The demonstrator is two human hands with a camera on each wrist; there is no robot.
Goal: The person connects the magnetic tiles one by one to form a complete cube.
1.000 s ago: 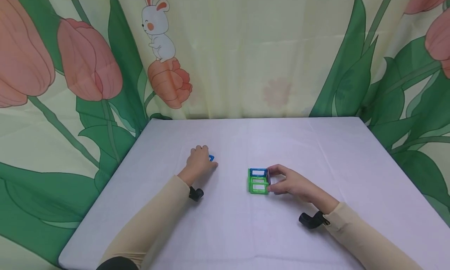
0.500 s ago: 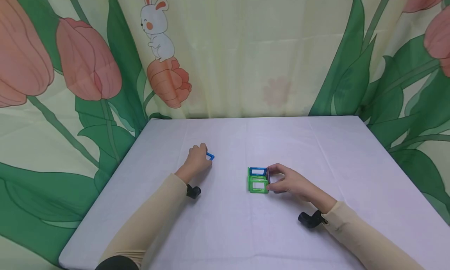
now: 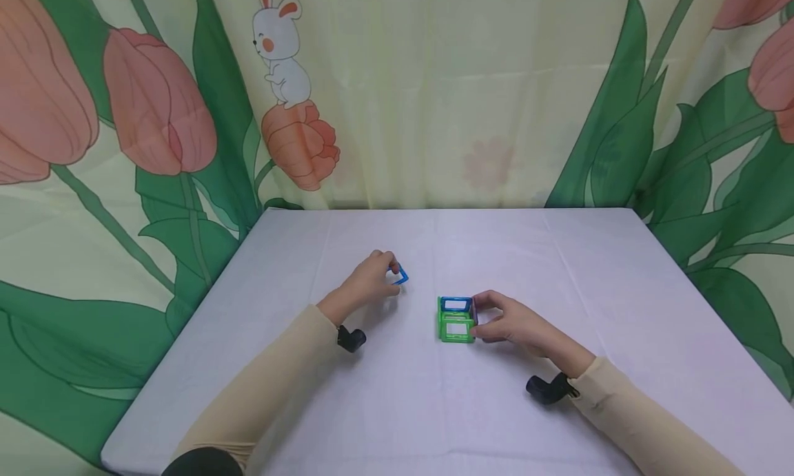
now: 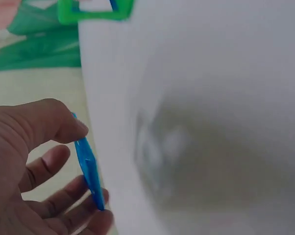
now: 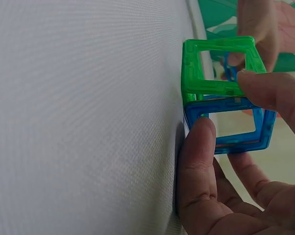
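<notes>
My left hand (image 3: 372, 277) pinches a blue magnetic tile (image 3: 402, 276) by its edge, above the left-middle of the table. The left wrist view shows this blue tile (image 4: 90, 169) nearly edge-on between thumb and fingers. To its right stands a small boxlike build of magnetic tiles (image 3: 457, 329), with green at the front and left, blue at the back and a purple one at the right. My right hand (image 3: 517, 324) grips the build's right side between thumb and fingers. In the right wrist view, the green tile (image 5: 191, 68) adjoins a blue tile (image 5: 235, 147) at the fingertips.
A white cloth covers the table (image 3: 558, 276). Behind it hangs a curtain (image 3: 403, 118) printed with tulips and a rabbit. Black wrist cameras (image 3: 548, 388) sit on both wrists.
My left hand first drew slightly back to the left with the blue tile, then moved right with it, nearer the build. The right hand and the build have stayed in place.
</notes>
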